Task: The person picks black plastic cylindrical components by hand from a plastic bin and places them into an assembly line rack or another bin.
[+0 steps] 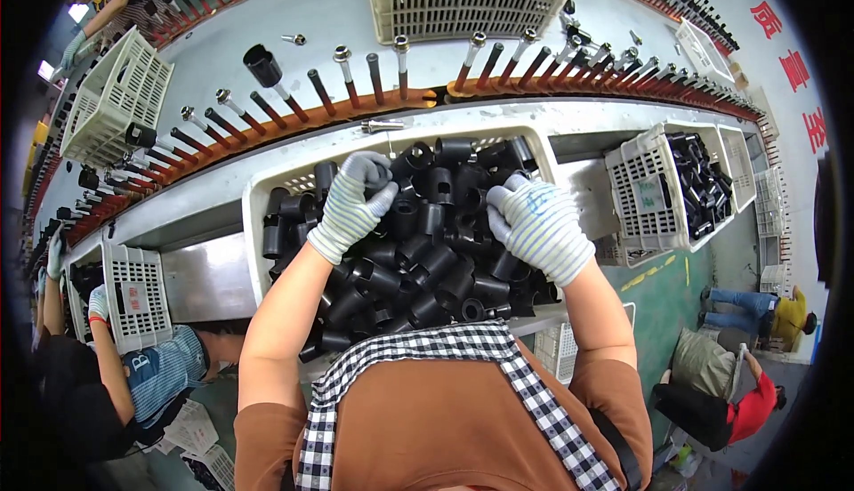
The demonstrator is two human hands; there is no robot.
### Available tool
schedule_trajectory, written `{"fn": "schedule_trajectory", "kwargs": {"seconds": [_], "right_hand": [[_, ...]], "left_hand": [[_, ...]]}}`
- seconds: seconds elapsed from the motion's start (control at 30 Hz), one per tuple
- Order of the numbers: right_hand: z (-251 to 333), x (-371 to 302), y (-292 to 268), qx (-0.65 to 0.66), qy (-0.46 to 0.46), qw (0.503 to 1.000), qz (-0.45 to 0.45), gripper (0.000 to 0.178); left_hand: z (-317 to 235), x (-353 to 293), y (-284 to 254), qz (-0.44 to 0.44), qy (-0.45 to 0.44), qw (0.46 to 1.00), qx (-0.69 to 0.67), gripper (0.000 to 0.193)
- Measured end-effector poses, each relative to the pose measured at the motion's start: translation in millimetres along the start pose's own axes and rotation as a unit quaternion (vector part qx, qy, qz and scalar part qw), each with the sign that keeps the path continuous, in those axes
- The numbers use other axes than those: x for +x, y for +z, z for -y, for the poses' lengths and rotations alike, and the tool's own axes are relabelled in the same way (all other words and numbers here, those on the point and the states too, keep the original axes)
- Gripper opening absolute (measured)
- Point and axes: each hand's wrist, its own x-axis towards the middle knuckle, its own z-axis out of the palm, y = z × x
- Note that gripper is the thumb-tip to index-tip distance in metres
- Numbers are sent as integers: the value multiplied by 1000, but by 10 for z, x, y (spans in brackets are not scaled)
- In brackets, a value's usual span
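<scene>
A cream crate (256, 215) in front of me is heaped with short black plastic sleeves (433, 224), some with a cut-out in the side. Both my hands wear white striped gloves. My left hand (354, 208) is over the left of the heap, its fingers and thumb closed on a black sleeve (381, 173), which they partly cover. Over the right of the heap, my right hand (539, 227) has its fingers curled down toward the sleeves. Whatever lies inside those fingers is hidden from view.
Beyond the crate, a conveyor rail (374, 104) carries upright rods, one topped by a black sleeve (261, 64). A loose metal fitting (382, 126) lies on the ledge. Other crates stand at the back (471, 2) and right (648, 193). Co-workers are at left and right.
</scene>
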Motion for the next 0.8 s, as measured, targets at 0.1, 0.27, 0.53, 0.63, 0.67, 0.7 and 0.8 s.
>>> {"fn": "schedule_trajectory", "kwargs": {"seconds": [0.1, 0.27, 0.53, 0.63, 0.67, 0.7, 0.8], "right_hand": [[-18, 126, 227, -23, 11, 999, 31, 21], [15, 272, 513, -95, -12, 992, 78, 18], [14, 304, 511, -82, -31, 988, 131, 19], [63, 261, 558, -118, -7, 983, 137, 16], [56, 238, 567, -116, -9, 984, 138, 16], [32, 212, 579, -107, -11, 986, 126, 16], [-36, 179, 503, -73, -42, 992, 99, 18]], "left_hand": [[-53, 67, 5, -66, -127, 980, -138, 40], [-403, 188, -36, 36, -146, 970, -190, 71], [-517, 1164, -696, 26, -152, 980, 125, 69], [-405, 1562, -973, 56, -128, 952, 274, 60], [-394, 1667, -999, 55, -85, 947, 304, 51], [-320, 1791, -1042, 74, -106, 944, 304, 47], [-377, 2012, -1084, 90, -180, 927, 317, 38]]}}
